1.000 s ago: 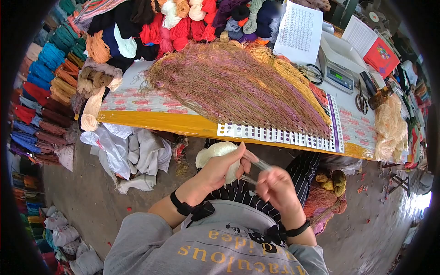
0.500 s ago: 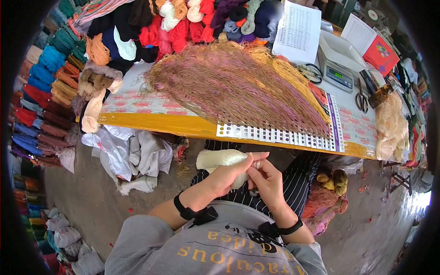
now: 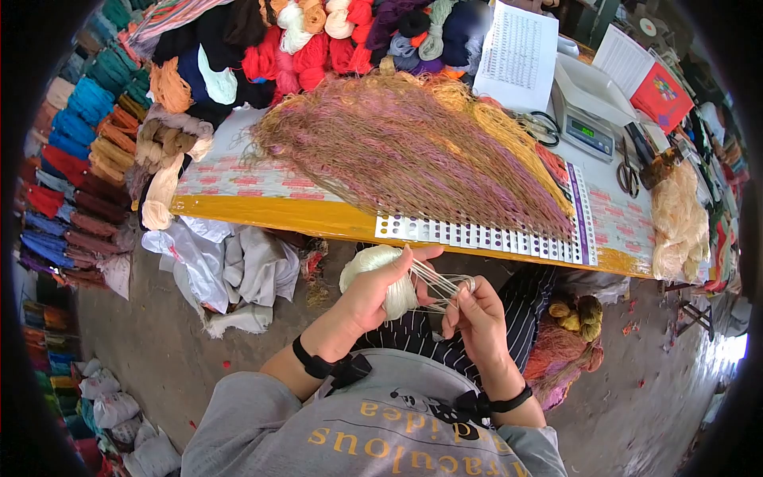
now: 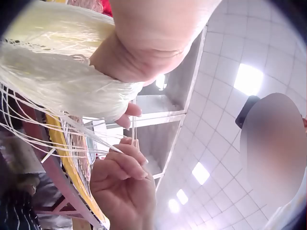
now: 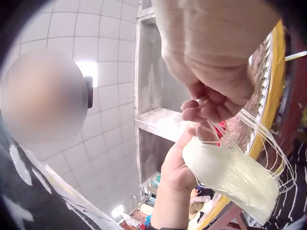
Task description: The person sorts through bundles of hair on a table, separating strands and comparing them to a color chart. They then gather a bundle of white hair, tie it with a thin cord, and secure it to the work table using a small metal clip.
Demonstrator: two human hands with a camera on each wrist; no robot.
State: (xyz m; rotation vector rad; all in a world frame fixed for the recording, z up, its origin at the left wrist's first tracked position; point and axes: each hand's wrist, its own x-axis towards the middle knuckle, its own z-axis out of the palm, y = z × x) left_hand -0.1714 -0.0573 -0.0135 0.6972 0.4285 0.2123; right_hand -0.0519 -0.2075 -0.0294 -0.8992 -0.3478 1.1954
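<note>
A cream skein of yarn (image 3: 400, 299) hangs over my left hand (image 3: 368, 299), whose thumb and fingers curl round it. Several pale strands stretch from the skein to my right hand (image 3: 480, 324), which pinches them between thumb and fingertips. The left wrist view has the skein (image 4: 86, 91) beneath my left hand (image 4: 148, 43), and my right hand (image 4: 125, 184) on the strands below it. In the right wrist view, my right hand (image 5: 211, 62) grips strands just above the skein (image 5: 230, 175), with loose loops beside it.
On the yellow-edged table (image 3: 262, 208) lie a spread of purple-brown yarn (image 3: 413, 151), a punched card strip (image 3: 477, 233), scissors (image 3: 627, 170) and a scale (image 3: 586, 131). Coloured skeins (image 3: 310, 48) line the back; white bags (image 3: 191, 258) sit below.
My right hand was close against my left half a second ago and is now farther right and slightly lower, with several strands spread between the hands.
</note>
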